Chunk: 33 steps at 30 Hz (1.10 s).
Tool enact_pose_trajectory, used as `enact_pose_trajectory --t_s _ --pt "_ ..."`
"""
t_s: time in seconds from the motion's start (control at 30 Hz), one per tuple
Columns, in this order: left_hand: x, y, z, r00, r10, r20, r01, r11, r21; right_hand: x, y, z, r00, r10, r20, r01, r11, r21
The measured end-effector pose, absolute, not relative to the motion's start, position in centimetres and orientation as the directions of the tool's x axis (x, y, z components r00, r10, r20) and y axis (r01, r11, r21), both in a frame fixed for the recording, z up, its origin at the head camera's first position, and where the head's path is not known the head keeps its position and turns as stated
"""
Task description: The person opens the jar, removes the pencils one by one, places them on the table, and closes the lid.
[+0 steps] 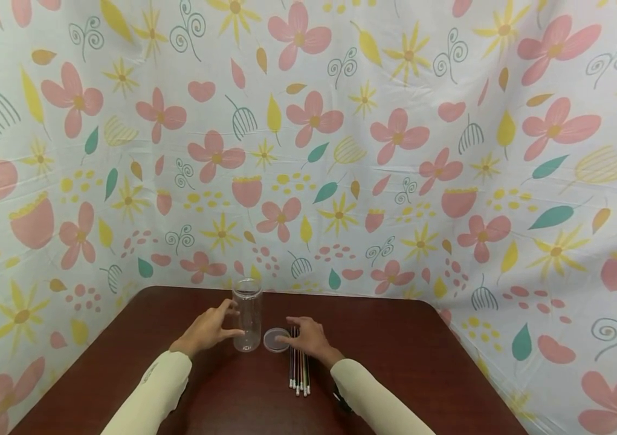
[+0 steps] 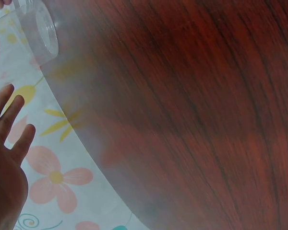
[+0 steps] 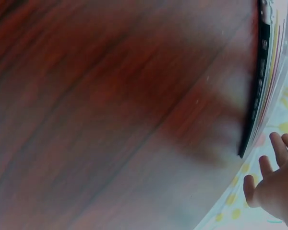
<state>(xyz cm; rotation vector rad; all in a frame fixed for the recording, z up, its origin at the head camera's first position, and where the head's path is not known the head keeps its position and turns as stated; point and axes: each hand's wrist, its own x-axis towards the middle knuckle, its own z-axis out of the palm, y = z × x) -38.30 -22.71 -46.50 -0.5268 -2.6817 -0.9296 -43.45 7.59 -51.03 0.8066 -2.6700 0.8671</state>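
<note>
A clear, tall plastic jar [image 1: 251, 317] stands upright on the brown table. My left hand [image 1: 203, 331] is at the jar's left side with its fingers spread; whether they touch it I cannot tell. The left wrist view has the jar's end [image 2: 47, 31] at the upper left, above the left hand [image 2: 7, 158]. Right of the jar lies a round clear lid [image 1: 272, 346], beside a bundle of pencils [image 1: 300, 377] with white-tipped ends. Over the pencils' far part hovers my right hand [image 1: 312, 339], fingers loose. Dark pencils [image 3: 260, 72] also show in the right wrist view near the right hand [image 3: 276, 189].
The dark wood-grain table [image 1: 395, 362] extends on both sides of the hands. A white cloth [image 1: 308, 193] with pink, yellow and teal flowers hangs behind the table and along its sides.
</note>
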Motion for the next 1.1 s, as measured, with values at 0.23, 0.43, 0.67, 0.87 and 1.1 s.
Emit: enact_pose_trajectory --t_s 0.23,0.43,0.67,0.87,1.1 --pt "-38.5 -22.7 -46.7 -0.906 0.249 0.342 0.407 0.733 0.544 -42.7 6.6 -51.2 -0.832 -0.491 0.258 -0.555 0.724 -0.411" --pt "-38.6 -22.7 -46.7 -0.903 0.252 0.349 0.414 0.729 0.545 -42.2 6.3 -50.7 -0.831 -0.49 0.263 -0.556 0.733 -0.391" --pt "-38.4 -22.7 -46.7 -0.9 0.253 0.354 0.417 0.736 0.534 -42.4 6.2 -49.5 -0.817 -0.468 0.336 -0.574 0.712 -0.403" --pt "-38.6 -22.9 -46.8 -0.898 0.257 0.357 0.421 0.74 0.525 -43.3 6.1 -46.1 -0.792 -0.427 0.436 -0.602 0.665 -0.442" --pt "-38.4 -22.9 -46.5 -0.89 0.27 0.367 0.436 0.738 0.516 -44.9 5.4 -41.2 -0.801 -0.346 0.489 -0.593 0.572 -0.567"
